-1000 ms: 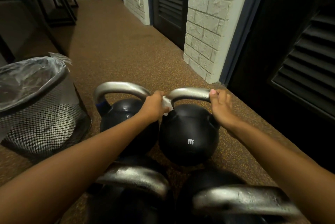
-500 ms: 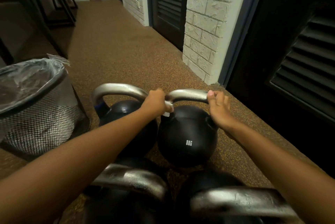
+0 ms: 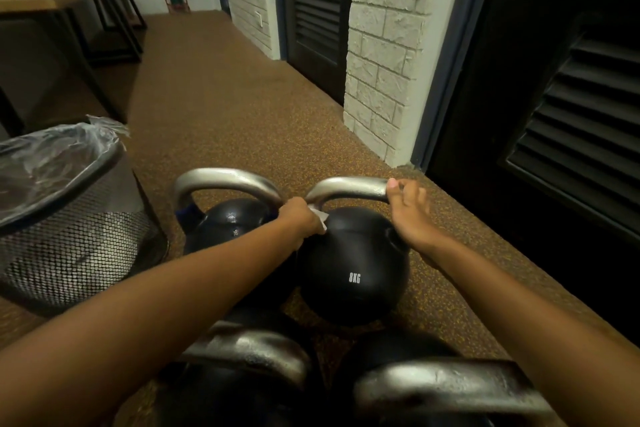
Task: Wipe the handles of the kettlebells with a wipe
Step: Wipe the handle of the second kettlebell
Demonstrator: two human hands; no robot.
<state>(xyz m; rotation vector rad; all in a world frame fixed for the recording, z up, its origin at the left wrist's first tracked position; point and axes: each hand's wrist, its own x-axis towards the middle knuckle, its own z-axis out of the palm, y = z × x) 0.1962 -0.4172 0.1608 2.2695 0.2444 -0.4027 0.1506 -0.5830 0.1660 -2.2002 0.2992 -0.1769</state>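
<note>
I am closing my left grip (image 3: 299, 220) around a crumpled white wipe (image 3: 321, 218) and pressing it against the left bend of the brushed-steel loop handle (image 3: 349, 186) on the round black 8KG kettlebell (image 3: 353, 264). My right grip (image 3: 410, 215) is clasping the right end of that same handle, thumb lying along the bar and fingers going over its far side, steadying the bell on the speckled brown floor (image 3: 221, 108).

The bar's long axis is running straight across from one grip to the other, so the bare steel is lying to the right of the wipe. I am judging that the coming stroke goes rightward along the top, from the left grip, which is the one nearer that stretch.

A second black kettlebell (image 3: 225, 222) is touching the 8KG kettlebell on its left. Further left, well apart, a black wire-mesh bin (image 3: 69, 246) is standing, lined with a clear plastic bag (image 3: 52, 156); what it is holding I cannot tell.
</note>
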